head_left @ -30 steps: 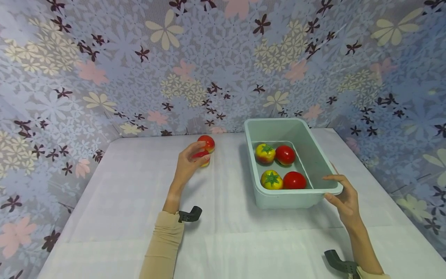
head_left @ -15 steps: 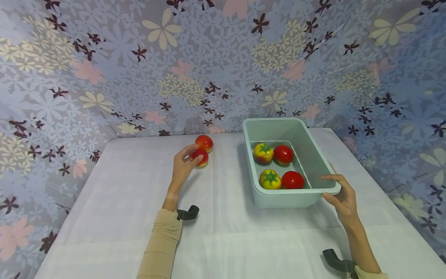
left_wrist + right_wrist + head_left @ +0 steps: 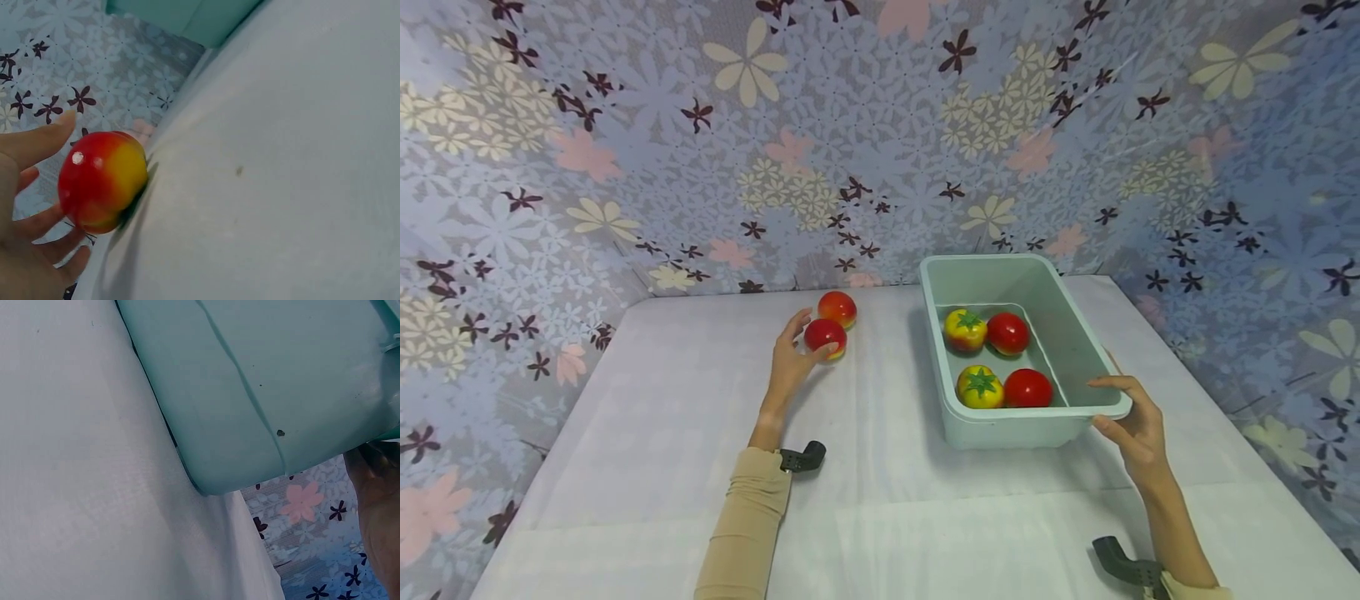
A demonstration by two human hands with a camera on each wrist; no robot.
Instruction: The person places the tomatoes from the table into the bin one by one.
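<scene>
My left hand (image 3: 790, 360) is around the nearer red toy tomato (image 3: 825, 337) on the cloth, thumb on the near right side and fingers on the left. In the left wrist view this tomato (image 3: 103, 182), red and yellow, rests on the cloth; the thumb (image 3: 44, 142) looks apart from it, and the fingers reach partly behind it. A second red tomato (image 3: 837, 309) sits just behind. At the near right corner of a pale green plastic bin (image 3: 1022, 423), my right hand (image 3: 1142, 429) grips the rim, thumb outside and one finger over the edge.
Inside the bin lie two yellow tomatoes (image 3: 980, 387) with green star-shaped tops and two red ones (image 3: 1028, 388). White cloth (image 3: 700, 467) covers the table, backed by a floral curtain (image 3: 880, 150). Each wrist wears a black camera mount (image 3: 803, 457).
My left hand's fingers have shifted left and spread, so more of the nearer tomato shows. The right hand stays on the bin's corner. The head view has shifted slightly.
</scene>
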